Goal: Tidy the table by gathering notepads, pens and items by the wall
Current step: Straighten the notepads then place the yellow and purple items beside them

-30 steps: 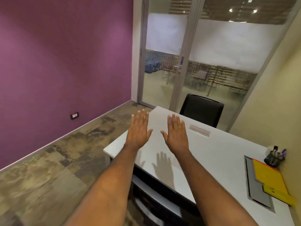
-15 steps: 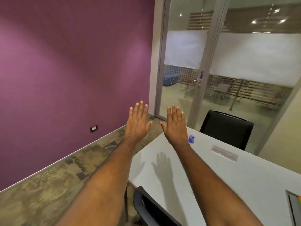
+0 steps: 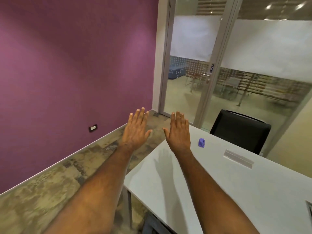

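Both my arms are stretched out flat, palms down, above the left end of a white table (image 3: 236,191). My left hand (image 3: 137,129) hovers past the table's edge over the floor, fingers straight and slightly spread, holding nothing. My right hand (image 3: 179,132) hovers over the table's far left corner, equally flat and empty. A small purple object (image 3: 201,142) lies on the table just right of my right hand, not touched. Farther right lies a clear flat plastic strip (image 3: 238,158). No notepads or pens are in sight.
A black chair (image 3: 241,130) stands at the table's far side before a glass door (image 3: 190,65). A purple wall (image 3: 67,73) with a socket (image 3: 93,128) runs along the left. A dark chair back (image 3: 152,223) shows below the table's near edge.
The view has swung left and up: the yellow notepad and pen cup slid out of sight to the right. The purple object came into view beside my right hand. Both hands stay flat and empty.
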